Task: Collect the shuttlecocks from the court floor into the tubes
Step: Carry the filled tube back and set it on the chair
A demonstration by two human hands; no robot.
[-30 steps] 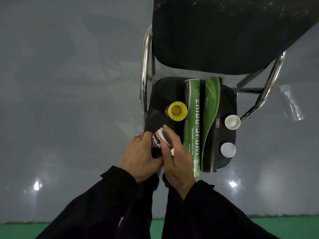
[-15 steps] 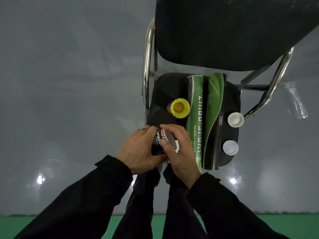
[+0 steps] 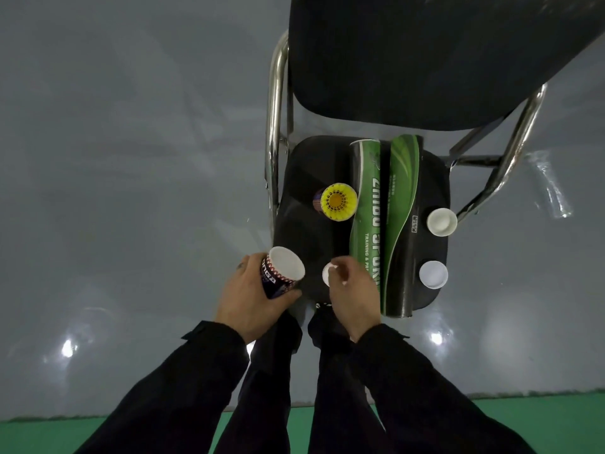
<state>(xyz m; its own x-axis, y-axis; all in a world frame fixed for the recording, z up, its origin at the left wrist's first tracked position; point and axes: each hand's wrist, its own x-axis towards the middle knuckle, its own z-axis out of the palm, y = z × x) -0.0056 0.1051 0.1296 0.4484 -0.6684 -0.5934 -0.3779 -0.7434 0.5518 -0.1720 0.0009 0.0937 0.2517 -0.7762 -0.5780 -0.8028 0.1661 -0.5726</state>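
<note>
Your left hand [image 3: 252, 296] is gripping the dark uncapped tube [image 3: 281, 273], your right hand [image 3: 352, 290] is pinching its white cap [image 3: 327, 273] beside it (no shuttlecock is showing on the floor), while two green tubes [image 3: 383, 224] are lying on the chair seat [image 3: 307, 178].

Head view: tube opened, cap in right hand.
Left hand [image 3: 250, 301] grips dark tube [image 3: 281, 273], open mouth up past fingertips. Right hand [image 3: 352, 290] pinches white cap [image 3: 328, 273] at fingertips, apart from tube. Yellow shuttlecock [image 3: 339, 202] on chair seat [image 3: 304, 198] beyond the fingers.
</note>
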